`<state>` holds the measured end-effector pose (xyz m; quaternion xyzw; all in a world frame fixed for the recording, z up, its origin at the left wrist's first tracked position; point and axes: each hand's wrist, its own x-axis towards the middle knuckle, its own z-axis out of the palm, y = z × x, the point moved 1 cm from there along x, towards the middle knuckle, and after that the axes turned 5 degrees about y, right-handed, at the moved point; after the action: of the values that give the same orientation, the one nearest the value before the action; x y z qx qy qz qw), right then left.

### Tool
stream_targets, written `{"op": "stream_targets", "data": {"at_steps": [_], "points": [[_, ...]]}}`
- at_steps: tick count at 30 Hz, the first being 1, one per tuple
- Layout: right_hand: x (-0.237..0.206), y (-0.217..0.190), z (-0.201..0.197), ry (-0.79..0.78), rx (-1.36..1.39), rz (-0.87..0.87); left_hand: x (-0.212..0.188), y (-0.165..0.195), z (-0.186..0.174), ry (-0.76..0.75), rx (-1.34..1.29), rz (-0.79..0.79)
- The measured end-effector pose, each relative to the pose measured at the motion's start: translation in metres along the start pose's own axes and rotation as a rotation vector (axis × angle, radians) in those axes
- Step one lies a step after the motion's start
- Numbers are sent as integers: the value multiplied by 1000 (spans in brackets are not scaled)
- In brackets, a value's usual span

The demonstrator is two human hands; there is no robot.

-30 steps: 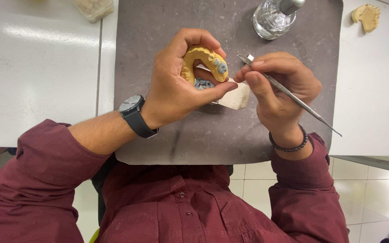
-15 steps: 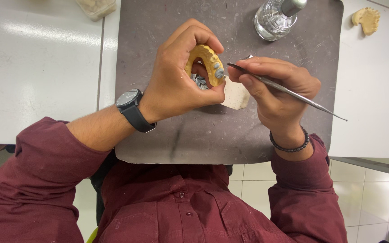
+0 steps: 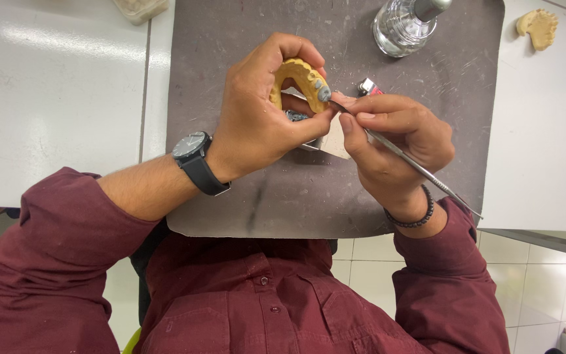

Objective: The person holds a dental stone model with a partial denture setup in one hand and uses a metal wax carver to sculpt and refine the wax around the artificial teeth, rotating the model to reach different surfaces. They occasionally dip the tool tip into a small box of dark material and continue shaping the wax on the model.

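A yellow, horseshoe-shaped dental cast (image 3: 296,77) is gripped in the left hand (image 3: 266,118) above a grey work mat (image 3: 230,52), the fingers curled over its arch and the thumb pressed against its underside, while a thin metal carving instrument (image 3: 401,156) is held pen-style in the right hand (image 3: 394,147), closed around the shaft. The instrument's tip is set against a small grey build-up (image 3: 322,90) on 1 end of the arch, so the step in hand is judged to be fine shaping of that grey material on the cast. What is called for next, by this reading, is a light, well-braced stroke with the cast kept steady, since the tip works very close to the left thumb. A clear glass bottle (image 3: 404,25) stands at the far edge of the mat, and a 2nd yellow cast (image 3: 540,27) lies well apart on the white tabletop (image 3: 54,98).
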<state>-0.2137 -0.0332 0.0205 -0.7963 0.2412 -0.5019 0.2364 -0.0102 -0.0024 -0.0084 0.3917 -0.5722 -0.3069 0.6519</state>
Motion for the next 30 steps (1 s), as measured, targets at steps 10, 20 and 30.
{"op": "stream_targets", "data": {"at_steps": [10,20,30], "points": [[0,0,0,35,-46,-32,-6,-1,6,3,-138,-40],[3,1,-2,-16,9,-26,-3,3,3,14,-61,-45],[6,-3,-1,-43,-36,-81,-3,2,1,16,-15,-9]]}}
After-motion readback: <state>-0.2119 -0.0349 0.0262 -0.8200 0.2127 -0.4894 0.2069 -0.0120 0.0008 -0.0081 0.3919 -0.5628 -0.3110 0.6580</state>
